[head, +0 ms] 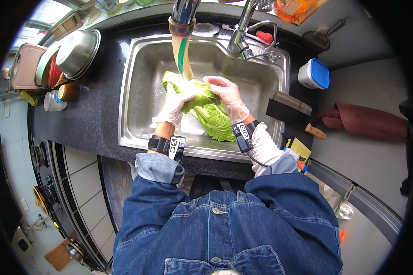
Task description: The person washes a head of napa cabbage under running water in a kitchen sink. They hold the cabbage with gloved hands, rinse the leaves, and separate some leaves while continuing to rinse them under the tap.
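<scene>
Over a stainless steel sink (143, 99), both my hands wear thin clear gloves. My left hand (177, 101) grips the left end of a green cabbage leaf (201, 94), with the thumb across it. At the leaf's right side is my right hand (229, 94), its fingers curled at the edge; how firmly they hold it cannot be told. More cabbage leaves (216, 122) lie lower in the basin, between my wrists. A hose (181, 51) with a green stripe hangs from the tap (185, 12) and ends just above the held leaf.
A cleaver (289, 110) lies across the sink's right rim. Behind the sink stands a second chrome faucet (239, 39). A blue-lidded tub (314, 74) is at the right. Metal bowls (78, 53), a chopping board (28, 67) and jars (55, 100) stand on the left counter.
</scene>
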Demonstrator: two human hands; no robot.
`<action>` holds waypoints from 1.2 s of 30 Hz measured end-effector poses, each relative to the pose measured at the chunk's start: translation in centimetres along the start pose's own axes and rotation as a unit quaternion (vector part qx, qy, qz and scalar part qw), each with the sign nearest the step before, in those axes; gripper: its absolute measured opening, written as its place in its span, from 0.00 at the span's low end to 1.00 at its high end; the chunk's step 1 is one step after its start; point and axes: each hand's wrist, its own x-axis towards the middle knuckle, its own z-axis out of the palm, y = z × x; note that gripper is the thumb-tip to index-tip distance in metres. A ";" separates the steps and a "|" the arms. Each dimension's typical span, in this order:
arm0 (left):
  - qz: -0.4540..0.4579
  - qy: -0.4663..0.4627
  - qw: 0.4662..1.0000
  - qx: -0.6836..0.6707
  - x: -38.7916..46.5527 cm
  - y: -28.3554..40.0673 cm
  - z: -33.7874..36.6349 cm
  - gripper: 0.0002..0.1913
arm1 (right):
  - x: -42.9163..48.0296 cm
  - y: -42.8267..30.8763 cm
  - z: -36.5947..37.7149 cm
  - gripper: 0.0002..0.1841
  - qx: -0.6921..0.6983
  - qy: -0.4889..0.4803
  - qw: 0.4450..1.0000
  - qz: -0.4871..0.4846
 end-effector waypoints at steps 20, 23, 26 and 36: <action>-0.044 0.006 0.982 -0.185 0.4 -0.3 0.8 0.24 | -0.5 -2.1 -3.4 0.24 0.096 -0.195 0.962 0.164; -0.071 0.049 0.979 -0.186 0.9 -0.1 0.5 0.24 | -0.6 -2.5 -4.2 0.24 0.106 -0.201 0.964 0.138; -0.033 -0.014 0.980 -0.195 1.8 -0.8 0.7 0.25 | -1.1 -2.6 -4.6 0.21 0.178 -0.152 0.948 0.214; -0.008 0.012 0.990 0.142 4.8 -2.4 1.2 0.16 | -0.8 -1.7 -5.3 0.08 0.012 -0.040 0.995 0.092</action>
